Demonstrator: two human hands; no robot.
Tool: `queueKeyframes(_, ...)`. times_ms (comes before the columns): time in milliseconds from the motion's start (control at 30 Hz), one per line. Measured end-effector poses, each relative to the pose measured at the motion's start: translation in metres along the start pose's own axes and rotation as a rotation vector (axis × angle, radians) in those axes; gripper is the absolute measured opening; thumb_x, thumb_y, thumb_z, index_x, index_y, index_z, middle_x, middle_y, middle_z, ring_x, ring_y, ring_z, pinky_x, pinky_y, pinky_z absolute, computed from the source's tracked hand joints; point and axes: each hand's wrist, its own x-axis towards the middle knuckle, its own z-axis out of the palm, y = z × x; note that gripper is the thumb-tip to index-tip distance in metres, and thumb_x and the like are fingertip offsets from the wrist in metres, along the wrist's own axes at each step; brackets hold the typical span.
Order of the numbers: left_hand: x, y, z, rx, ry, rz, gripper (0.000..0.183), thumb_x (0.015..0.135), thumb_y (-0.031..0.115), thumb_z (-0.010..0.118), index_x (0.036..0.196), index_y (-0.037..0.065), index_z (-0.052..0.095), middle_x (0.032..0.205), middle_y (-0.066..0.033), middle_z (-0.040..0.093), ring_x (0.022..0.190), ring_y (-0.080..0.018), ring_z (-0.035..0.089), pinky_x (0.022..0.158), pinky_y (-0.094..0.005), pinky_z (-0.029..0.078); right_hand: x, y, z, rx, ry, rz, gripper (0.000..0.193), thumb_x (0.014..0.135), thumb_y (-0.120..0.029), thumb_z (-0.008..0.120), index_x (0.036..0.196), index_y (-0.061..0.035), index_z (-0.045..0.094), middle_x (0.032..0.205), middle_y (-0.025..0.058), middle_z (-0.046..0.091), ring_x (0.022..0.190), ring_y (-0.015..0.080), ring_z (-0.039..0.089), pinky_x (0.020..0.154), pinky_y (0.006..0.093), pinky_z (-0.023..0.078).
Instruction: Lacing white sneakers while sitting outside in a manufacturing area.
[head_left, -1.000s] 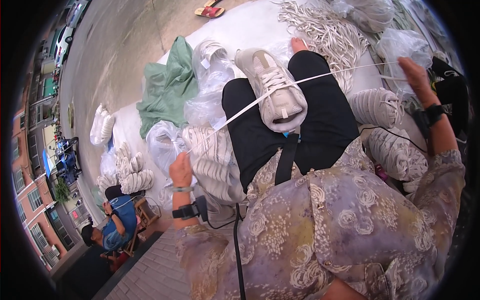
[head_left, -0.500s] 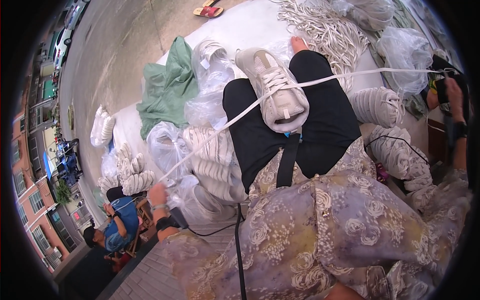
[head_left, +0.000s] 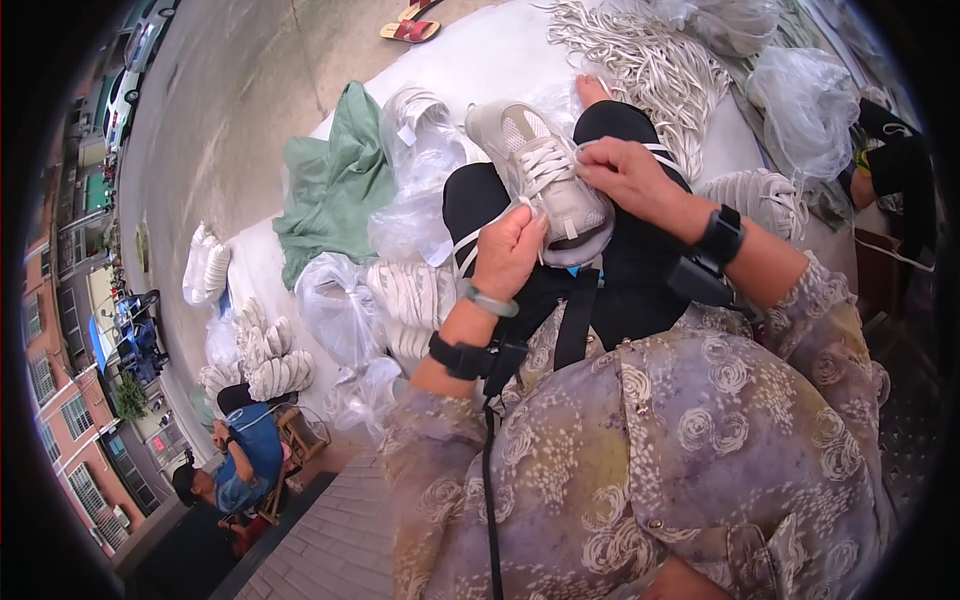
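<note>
Wht sheet (head_left: pixel 490 50) outdoors, shoe (head_left: pixel 568 203) on lap (head_left: pixel 640 245), L hand (head_left: pixel 508 250) pinching lace (head_left: pixel 467 240), R hand (head_left: pixel 640 182) likewise

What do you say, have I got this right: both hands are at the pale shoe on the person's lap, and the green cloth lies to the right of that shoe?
Not quite: the green cloth lies to the left of the pale shoe, as the head view shows. The left hand and right hand are indeed both at it.
</note>
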Motion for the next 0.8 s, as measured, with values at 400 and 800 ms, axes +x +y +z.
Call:
queueKeyframes(400, 0.012, -0.009, -0.006, 0.273, 0.194, 0.321, 0.02, 0.087, 0.016, 0.056, 0.079, -0.002, 0.061, 0.081, -0.0039, 0.056, 0.064, -0.0073, 0.05, 0.057, -0.0198, 0.04, -0.001, 0.004, -0.002, 0.626, 0.118, 0.512, 0.015, 0.083, -0.016, 0.062, 0.087, -0.0015, 0.063, 0.069, -0.002, 0.056, 0.056, 0.0047, 0.048, 0.049, 0.0194, 0.042)
queueKeyframes(800, 0.022, 0.044, 0.018, 0.803, 0.148, 0.713, 0.007, 0.071, 0.013, 0.062, 0.067, 0.007, 0.06, 0.084, -0.0039, 0.065, 0.086, -0.0248, 0.056, 0.074, -0.0365, 0.036, -0.002, 0.011, 0.003, 0.688, 0.144, 0.502, 0.005, 0.078, -0.004, 0.06, 0.076, -0.0024, 0.055, 0.06, -0.0005, 0.053, 0.051, 0.005, 0.049, 0.045, 0.0193, 0.04)
